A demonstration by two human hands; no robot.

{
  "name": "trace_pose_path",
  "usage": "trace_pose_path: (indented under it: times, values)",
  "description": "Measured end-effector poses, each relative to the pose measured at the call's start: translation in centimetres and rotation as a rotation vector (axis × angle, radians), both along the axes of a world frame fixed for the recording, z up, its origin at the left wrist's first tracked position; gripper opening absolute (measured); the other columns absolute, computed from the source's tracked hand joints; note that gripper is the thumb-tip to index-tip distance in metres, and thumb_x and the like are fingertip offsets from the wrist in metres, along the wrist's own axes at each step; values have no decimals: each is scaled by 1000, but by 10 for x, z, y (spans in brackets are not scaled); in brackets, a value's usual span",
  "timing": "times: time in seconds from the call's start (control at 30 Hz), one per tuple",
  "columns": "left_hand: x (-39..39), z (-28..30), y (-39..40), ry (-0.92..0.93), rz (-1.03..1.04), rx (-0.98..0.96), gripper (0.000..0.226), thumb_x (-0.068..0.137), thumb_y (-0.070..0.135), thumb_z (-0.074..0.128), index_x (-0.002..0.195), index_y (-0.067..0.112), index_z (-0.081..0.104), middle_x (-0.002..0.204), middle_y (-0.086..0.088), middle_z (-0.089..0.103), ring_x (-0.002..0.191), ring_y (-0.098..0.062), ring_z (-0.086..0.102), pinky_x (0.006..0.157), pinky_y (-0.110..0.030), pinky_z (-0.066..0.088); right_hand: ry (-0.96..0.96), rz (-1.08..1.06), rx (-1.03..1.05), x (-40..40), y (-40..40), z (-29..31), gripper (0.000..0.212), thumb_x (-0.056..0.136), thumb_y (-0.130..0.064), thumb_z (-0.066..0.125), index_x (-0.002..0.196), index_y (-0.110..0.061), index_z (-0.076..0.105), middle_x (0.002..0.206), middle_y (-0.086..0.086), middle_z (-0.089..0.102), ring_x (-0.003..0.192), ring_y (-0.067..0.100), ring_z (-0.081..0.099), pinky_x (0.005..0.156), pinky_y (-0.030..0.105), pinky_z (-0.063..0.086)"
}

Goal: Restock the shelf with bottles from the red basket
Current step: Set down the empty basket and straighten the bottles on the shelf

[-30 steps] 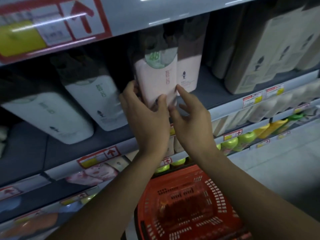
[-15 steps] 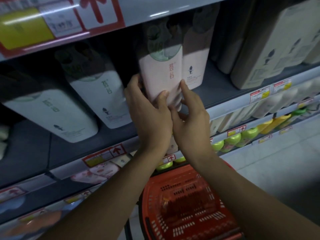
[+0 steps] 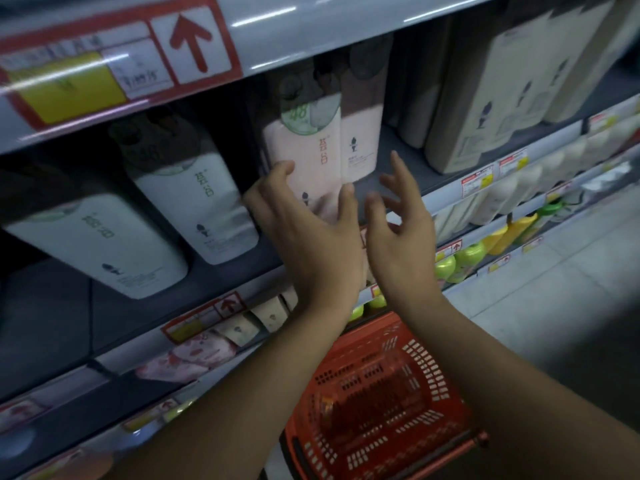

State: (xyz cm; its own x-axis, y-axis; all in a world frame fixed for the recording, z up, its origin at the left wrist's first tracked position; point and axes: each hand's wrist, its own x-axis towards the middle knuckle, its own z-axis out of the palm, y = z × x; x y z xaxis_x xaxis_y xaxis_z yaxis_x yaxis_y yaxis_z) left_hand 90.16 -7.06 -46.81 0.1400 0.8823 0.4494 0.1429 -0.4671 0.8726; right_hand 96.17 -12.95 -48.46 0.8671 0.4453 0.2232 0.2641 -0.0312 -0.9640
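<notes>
- Both my hands are raised at the grey metal shelf (image 3: pixel 221 282); my left hand (image 3: pixel 311 237) has its fingers spread and loosely bent, thumb tip against the left edge of the pale pink flat-sided bottle with a dark cap (image 3: pixel 304 157) and the other fingertips at its lower right corner, not closed round it.
- My right hand (image 3: pixel 398 233) is just beside the left one, fingers splayed and holding nothing, apart from the bottle.
- Far left on the same shelf, a white flat-sided bottle with a dark cap (image 3: pixel 100 244) leans back, and a second white bottle of the same shape (image 3: pixel 197 199) stands next to it.
- That pink bottle stands on the shelf board, right of the white pair, touching a second pink bottle with a brown top (image 3: pixel 362 140) on its right.
- Further right stand tall cream cartons with a small dark emblem (image 3: pixel 485 109).
- Above the left bottles hangs a red-framed price label with a yellow patch and a red arrow (image 3: pixel 114 60).
- Below my forearms sits the red plastic basket with slotted walls (image 3: pixel 381 403); I cannot tell what lies in it.
- Down on a lower shelf to the right are green-capped bottles (image 3: pixel 460 258).
</notes>
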Motion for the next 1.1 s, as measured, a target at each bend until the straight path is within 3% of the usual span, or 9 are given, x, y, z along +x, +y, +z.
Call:
trace_pose_path:
  times: [0.1,0.2,0.3,0.37,0.47,0.63,0.77,0.83,1.1]
  values:
    - [8,13,-13,20,-19,8,57,84,24,81,130,16,49,135,0,38,123,-25,52,95,-40,54,36,-102,38,16,-27,21,49,105,-32,54,153,-36,43,133,-13,60,120,1,59,91,19,53]
    - [22,25,-29,9,-35,6,51,84,24,80,125,16,51,131,-4,43,120,-28,52,97,-46,51,54,-189,53,35,-57,37,45,104,-33,55,149,-35,49,133,-14,62,120,2,60,96,26,56]
    - [44,31,-52,50,-103,-10,46,85,24,79,123,15,53,125,-5,49,113,-24,54,95,-44,50,51,-222,15,53,-83,42,43,104,-32,56,147,-32,53,135,-11,63,117,2,62,83,3,48]
    - [62,30,-67,84,-174,-21,43,86,25,78,121,17,54,122,-1,53,109,-19,55,93,-44,51,39,-251,-2,68,-98,43,41,103,-31,58,144,-31,56,137,-9,63,117,5,63,79,-1,45]
    - [97,26,-82,100,-238,-40,42,86,25,78,121,18,55,117,5,53,106,-19,58,89,-45,54,18,-309,-12,101,-115,40,39,102,-31,59,141,-31,60,133,-8,66,115,7,65,83,5,50]
    - [171,14,-88,83,-245,-33,51,83,15,81,125,15,54,122,1,56,108,-20,63,83,-28,58,-9,-335,-46,177,-118,22,38,99,-28,63,137,-28,64,123,-15,67,112,5,66,91,19,54]
    - [221,0,-67,121,-112,65,75,73,16,87,138,10,49,135,-10,50,123,-26,54,102,-32,48,-57,-257,-67,231,-93,7,40,95,-28,70,134,-28,65,117,-20,60,115,7,63,97,26,53]
    - [239,-6,-53,132,-51,84,83,70,18,88,140,6,47,136,-12,50,126,-28,52,107,-37,44,-70,-195,-77,247,-81,0,42,93,-29,73,134,-27,65,117,-16,60,109,0,62,91,15,51]
    - [268,-17,-38,83,41,140,81,68,21,90,135,6,47,128,-3,46,121,-25,54,103,-46,48,-229,-83,-12,264,-53,-21,39,95,-26,73,133,-19,67,110,-3,60,97,10,66,83,27,58]
